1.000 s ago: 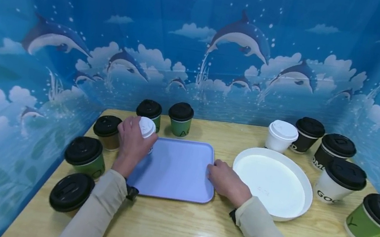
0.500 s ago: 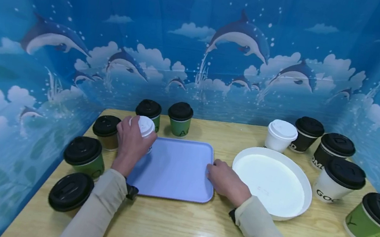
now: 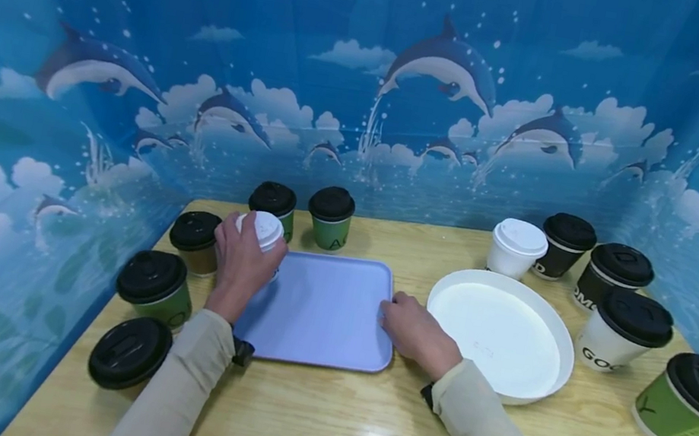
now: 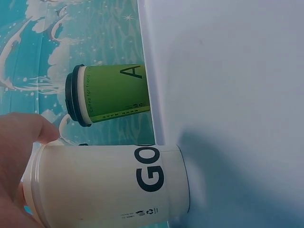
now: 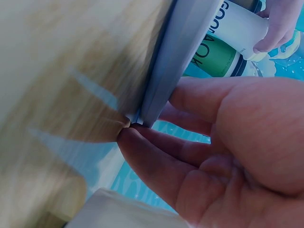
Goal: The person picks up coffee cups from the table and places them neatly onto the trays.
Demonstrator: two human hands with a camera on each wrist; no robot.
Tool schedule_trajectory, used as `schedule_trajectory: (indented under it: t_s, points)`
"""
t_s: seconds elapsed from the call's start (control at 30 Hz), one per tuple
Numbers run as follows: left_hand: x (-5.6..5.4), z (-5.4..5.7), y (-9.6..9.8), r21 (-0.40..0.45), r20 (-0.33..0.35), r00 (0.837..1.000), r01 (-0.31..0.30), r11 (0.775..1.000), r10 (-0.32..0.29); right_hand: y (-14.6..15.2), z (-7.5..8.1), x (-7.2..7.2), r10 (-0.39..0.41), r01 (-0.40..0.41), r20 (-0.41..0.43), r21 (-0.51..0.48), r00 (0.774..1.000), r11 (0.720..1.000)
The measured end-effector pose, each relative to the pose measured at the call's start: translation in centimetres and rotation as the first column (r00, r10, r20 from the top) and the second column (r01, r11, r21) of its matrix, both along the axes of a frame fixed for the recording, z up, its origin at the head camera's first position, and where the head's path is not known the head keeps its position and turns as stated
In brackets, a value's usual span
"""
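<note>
My left hand (image 3: 242, 262) grips a white paper coffee cup (image 4: 109, 183) with a white lid (image 3: 268, 231) from above, fingers around the lid. The cup is upright, its base at the left part of the lavender tray (image 3: 326, 314), where a shadow falls beside it in the left wrist view. At the tray's right edge, my right hand (image 3: 417, 331) pinches the rim; its thumb lies against the rim and its other fingertips are low by the tabletop in the right wrist view. A green cup (image 4: 114, 92) with a black lid stands just behind the tray.
A round white dish (image 3: 499, 336) stands right of the tray. Several lidded cups line the table's right side, including a white-lidded cup (image 3: 514, 249) and a green cup (image 3: 693, 403). More black-lidded cups, such as a brown cup (image 3: 196, 242), line the left side. A dolphin-print curtain (image 3: 372, 83) encloses the back and sides.
</note>
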State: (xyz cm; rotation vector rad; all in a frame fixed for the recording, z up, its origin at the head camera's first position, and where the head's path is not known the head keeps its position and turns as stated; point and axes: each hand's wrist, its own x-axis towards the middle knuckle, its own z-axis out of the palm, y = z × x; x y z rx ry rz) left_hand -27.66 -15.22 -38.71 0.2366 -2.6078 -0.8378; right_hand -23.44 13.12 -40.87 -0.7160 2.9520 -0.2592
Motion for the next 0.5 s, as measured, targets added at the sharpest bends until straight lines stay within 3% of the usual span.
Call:
schedule_trajectory:
  t_s: [0.5]
  points:
    - [0.15,0.08,0.20,-0.020,0.060,0.998,0.018,1.000,-0.016,0.08,-0.03,-0.02,-0.002,0.002,0.005,-0.010,1.000,1.000]
